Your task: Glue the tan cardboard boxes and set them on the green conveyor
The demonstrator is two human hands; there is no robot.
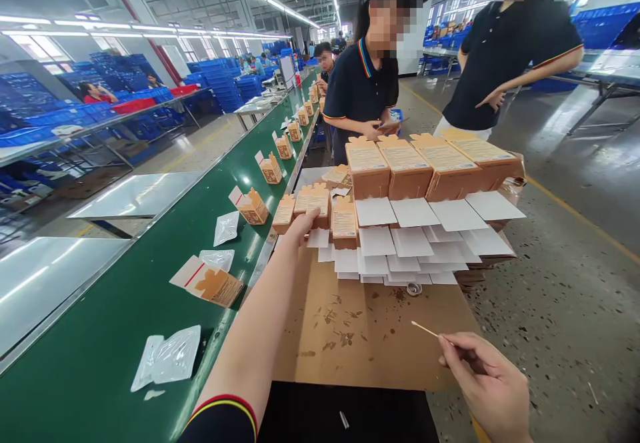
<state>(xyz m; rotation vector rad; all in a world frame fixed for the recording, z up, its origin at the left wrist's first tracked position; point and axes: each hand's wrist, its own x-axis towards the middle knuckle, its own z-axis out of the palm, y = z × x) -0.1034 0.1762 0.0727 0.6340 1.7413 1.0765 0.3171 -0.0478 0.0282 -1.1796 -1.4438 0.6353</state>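
Observation:
My left hand [303,224] reaches to the left end of the stacked boxes. Its thumb presses against a small brown cardboard box [314,197], and the other fingers are mostly hidden. In my right hand [487,379], thumb and fingers pinch a cotton swab [424,327], its tip pointing left over the cardboard sheet [370,356]. Brown boxes [367,163] with white flaps [377,212] sticking out are piled in rows at the sheet's far side. A small round clear dish [414,289] lies below the flaps. Dark stains mark the cardboard.
To the left runs a green conveyor belt [125,296] carrying a line of open boxes [250,206] and silvery pouches [167,356]. A person in a dark polo [350,86] stands behind the boxes; another person [493,63] stands at right. Blue crates [215,83] fill the background.

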